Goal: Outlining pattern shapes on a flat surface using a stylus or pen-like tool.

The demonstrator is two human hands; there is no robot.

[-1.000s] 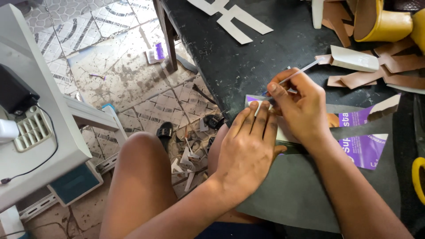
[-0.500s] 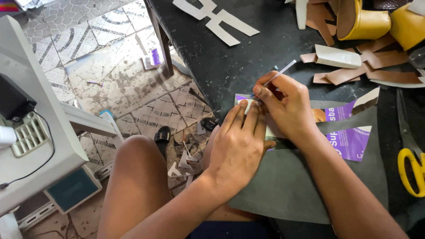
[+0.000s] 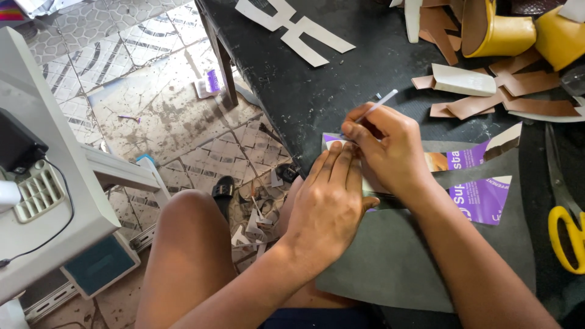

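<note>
The left hand (image 3: 329, 204) is pressing flat, fingers together, on a purple card (image 3: 481, 198) lying over a grey sheet (image 3: 396, 256) at the near edge of the table (image 3: 304, 91). The right hand (image 3: 390, 149) is pinching a white pen (image 3: 378, 105), tip on the card. Yellow scissors (image 3: 567, 234) are lying to the right; brown cutouts (image 3: 487, 100) and yellow shoes (image 3: 506, 33) are sitting farther back.

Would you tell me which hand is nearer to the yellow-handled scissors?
The right hand. It holds a white pen near the table's middle, with the scissors off to its right at the table edge. The left hand presses the card farther left.
</note>
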